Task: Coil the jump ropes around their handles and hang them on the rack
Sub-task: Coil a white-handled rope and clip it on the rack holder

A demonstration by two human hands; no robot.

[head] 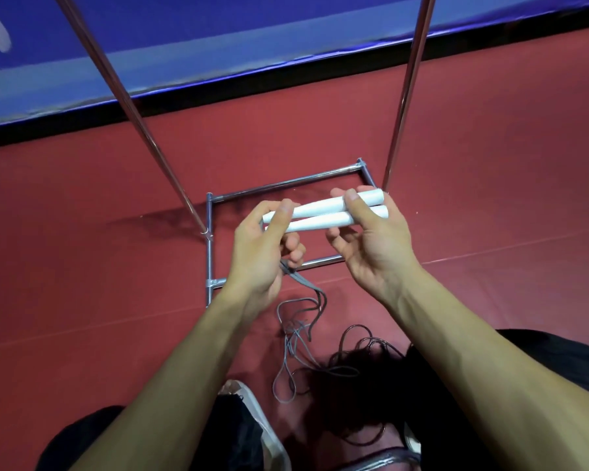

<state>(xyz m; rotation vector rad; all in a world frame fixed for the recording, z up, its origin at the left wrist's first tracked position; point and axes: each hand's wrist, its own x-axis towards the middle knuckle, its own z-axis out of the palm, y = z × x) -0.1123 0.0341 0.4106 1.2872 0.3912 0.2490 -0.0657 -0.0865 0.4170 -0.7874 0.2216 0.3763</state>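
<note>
At the bottom of the frame, a white shoe point(252, 413) and black trousers point(541, 355) are showing against the red floor point(82, 266); just above them, in the lower centre, a dark rope point(371, 343) is lying in a loose tangle, and beside it to the left the grey rope point(291, 338) is sprawling in slack loops on the floor, uncoiled; its strands are rising toward the middle of the frame into the left hand point(262, 246). That hand is curling its lower fingers round the cord while its thumb is pressing down on the narrow ends of the two white handles point(323, 215); the right hand point(368, 243) is clasping the wide ends, thumb on top, fingers wrapped beneath. The handles are lying side by side, touching, held level at mid-frame above the base of the rack point(210, 253); the rack's two metal uprights are running up toward the upper left and upper right corners; beyond them a blue panel point(286, 35) is crossing the top.
</note>
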